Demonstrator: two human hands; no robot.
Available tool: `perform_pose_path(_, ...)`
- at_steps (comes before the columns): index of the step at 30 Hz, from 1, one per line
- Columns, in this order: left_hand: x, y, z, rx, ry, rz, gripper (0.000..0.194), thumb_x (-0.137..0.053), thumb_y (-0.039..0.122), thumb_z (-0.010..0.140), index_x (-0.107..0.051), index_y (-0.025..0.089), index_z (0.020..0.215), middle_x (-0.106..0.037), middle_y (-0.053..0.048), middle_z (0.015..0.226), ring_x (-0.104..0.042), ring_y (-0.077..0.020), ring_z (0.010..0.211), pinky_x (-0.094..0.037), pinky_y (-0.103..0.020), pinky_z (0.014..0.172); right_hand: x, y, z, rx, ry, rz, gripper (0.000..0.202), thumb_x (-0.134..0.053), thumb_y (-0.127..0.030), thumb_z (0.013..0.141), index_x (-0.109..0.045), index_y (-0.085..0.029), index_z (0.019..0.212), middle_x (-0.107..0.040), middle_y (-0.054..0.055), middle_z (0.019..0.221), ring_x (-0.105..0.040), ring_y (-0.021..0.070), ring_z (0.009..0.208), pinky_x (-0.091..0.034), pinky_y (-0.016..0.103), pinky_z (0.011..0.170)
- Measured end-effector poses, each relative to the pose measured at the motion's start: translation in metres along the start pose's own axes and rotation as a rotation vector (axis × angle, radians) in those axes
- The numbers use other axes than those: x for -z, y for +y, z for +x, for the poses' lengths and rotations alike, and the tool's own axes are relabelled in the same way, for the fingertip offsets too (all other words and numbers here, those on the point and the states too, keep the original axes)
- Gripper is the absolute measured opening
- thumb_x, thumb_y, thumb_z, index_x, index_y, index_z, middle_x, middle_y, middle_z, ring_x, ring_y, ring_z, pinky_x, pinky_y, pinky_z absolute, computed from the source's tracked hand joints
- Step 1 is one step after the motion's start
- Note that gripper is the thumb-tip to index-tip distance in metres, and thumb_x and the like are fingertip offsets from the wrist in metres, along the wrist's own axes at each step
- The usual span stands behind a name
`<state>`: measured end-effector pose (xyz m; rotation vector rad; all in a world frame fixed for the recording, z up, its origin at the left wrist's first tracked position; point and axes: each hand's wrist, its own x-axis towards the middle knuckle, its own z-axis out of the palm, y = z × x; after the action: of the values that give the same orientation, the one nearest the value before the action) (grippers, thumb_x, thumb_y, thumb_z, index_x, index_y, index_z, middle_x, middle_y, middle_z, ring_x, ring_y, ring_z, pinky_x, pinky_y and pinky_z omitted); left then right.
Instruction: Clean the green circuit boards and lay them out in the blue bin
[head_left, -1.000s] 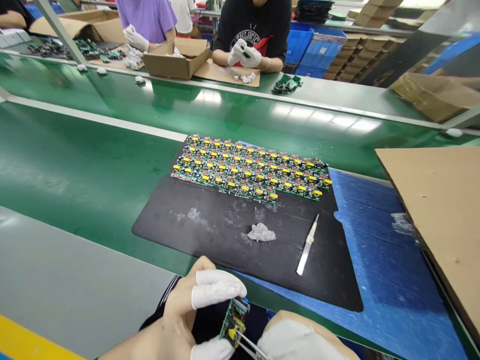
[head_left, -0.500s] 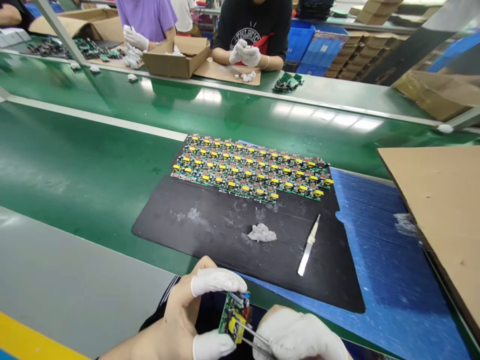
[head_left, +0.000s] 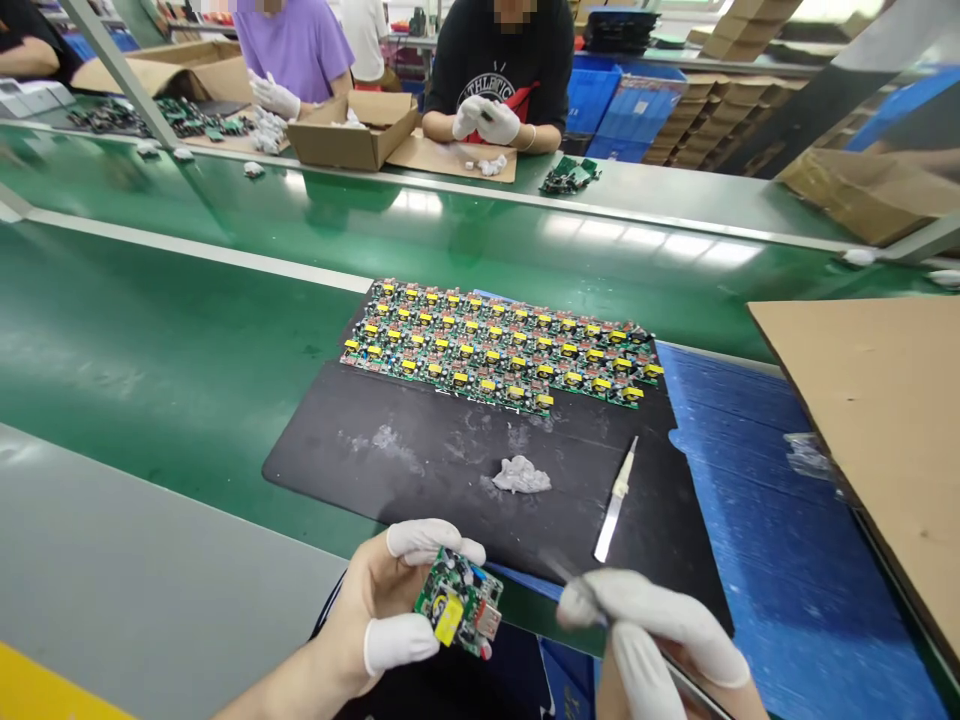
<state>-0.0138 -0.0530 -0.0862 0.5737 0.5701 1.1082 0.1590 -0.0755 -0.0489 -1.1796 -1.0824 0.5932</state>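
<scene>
A small green circuit board (head_left: 459, 603) with a yellow part and a metal socket is held by its edges between the white-covered thumb and fingers of my left hand (head_left: 375, 610). My right hand (head_left: 660, 640), in white finger covers, is closed around metal tweezers (head_left: 694, 690), apart from the board; their tips are blurred. Beyond both hands, a lump of grey putty (head_left: 521, 475) and a second pair of tweezers (head_left: 616, 500) lie on the black mat (head_left: 435, 450). Rows of similar boards (head_left: 495, 345) cover the mat's far part.
A blue-wrapped surface (head_left: 750, 480) and a large cardboard sheet (head_left: 862, 400) are at the right. Across the green bench (head_left: 187, 350), people in white gloves sit by a cardboard box (head_left: 352, 130) and a pile of boards (head_left: 570, 175). A metal post (head_left: 120, 75) slants at upper left.
The tweezers have come away from the board as my right hand moved right and up. My left hand has turned the board so its socket shows. The view has shifted slightly.
</scene>
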Motion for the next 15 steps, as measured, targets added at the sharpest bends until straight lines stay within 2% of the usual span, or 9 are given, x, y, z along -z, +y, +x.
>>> perform_pose_path(2,-0.002,0.003,0.002,0.026,0.060,0.006,0.047,-0.088,0.026,0.060,-0.077,0.029,0.106,-0.078,-0.004,0.104,-0.073,-0.0251,0.099,-0.060,-0.027,0.081,0.012,0.014,0.013,0.179,0.054,-0.370,0.016,-0.064,-0.013,0.088,-0.068,-0.023,0.100,-0.069,0.004,0.088,-0.067,0.0192,0.079,-0.054,0.033,0.076)
perform_pose_path(3,-0.003,0.005,0.004,0.025,0.086,0.028,0.048,-0.089,0.026,0.059,-0.077,0.029,0.105,-0.078,-0.004,0.104,-0.073,-0.0245,0.098,-0.060,-0.026,0.079,0.020,0.022,0.020,0.296,0.035,-0.553,0.017,-0.066,-0.012,0.086,-0.068,-0.022,0.100,-0.069,0.005,0.092,-0.068,0.0202,0.084,-0.054,0.034,0.081)
perform_pose_path(6,-0.002,0.008,0.007,-0.006,0.150,0.128,0.047,-0.090,0.027,0.059,-0.077,0.031,0.104,-0.078,-0.003,0.104,-0.072,-0.0222,0.096,-0.060,-0.025,0.080,0.049,0.047,0.038,0.463,-0.042,-0.950,0.021,-0.056,-0.019,0.092,-0.067,-0.018,0.110,-0.070,0.013,0.103,-0.067,0.0255,0.092,-0.054,0.039,0.083)
perform_pose_path(8,0.003,0.007,0.007,-0.035,0.169,0.194,0.046,-0.089,0.029,0.062,-0.075,0.032,0.105,-0.078,-0.002,0.105,-0.072,-0.0224,0.094,-0.059,-0.028,0.083,0.066,0.061,0.045,0.486,-0.069,-1.103,0.028,-0.049,-0.024,0.093,-0.065,-0.015,0.115,-0.069,0.016,0.103,-0.064,0.0289,0.092,-0.055,0.042,0.079)
perform_pose_path(11,0.012,0.005,0.008,-0.100,0.182,0.377,0.044,-0.085,0.030,0.068,-0.072,0.033,0.110,-0.075,-0.003,0.112,-0.070,-0.0231,0.097,-0.058,-0.031,0.085,0.083,0.080,0.047,0.445,-0.076,-1.250,0.039,-0.044,-0.018,0.088,-0.063,-0.016,0.121,-0.070,0.016,0.102,-0.061,0.0312,0.088,-0.055,0.044,0.075)
perform_pose_path(13,0.014,0.008,0.013,-0.159,0.178,0.614,0.044,-0.083,0.026,0.071,-0.070,0.033,0.112,-0.073,-0.002,0.114,-0.066,-0.0200,0.096,-0.054,-0.029,0.087,0.089,0.090,0.046,0.394,-0.083,-1.290,0.049,-0.041,-0.011,0.081,-0.061,-0.017,0.126,-0.070,0.014,0.100,-0.061,0.0310,0.088,-0.055,0.044,0.076)
perform_pose_path(15,0.009,0.017,0.024,-0.220,0.101,0.889,0.046,-0.080,0.021,0.074,-0.067,0.035,0.116,-0.071,0.000,0.113,-0.062,-0.0173,0.093,-0.052,-0.028,0.087,0.092,0.097,0.045,0.334,-0.079,-1.265,0.059,-0.039,-0.008,0.077,-0.058,-0.018,0.131,-0.069,0.013,0.101,-0.061,0.0308,0.091,-0.054,0.045,0.081)
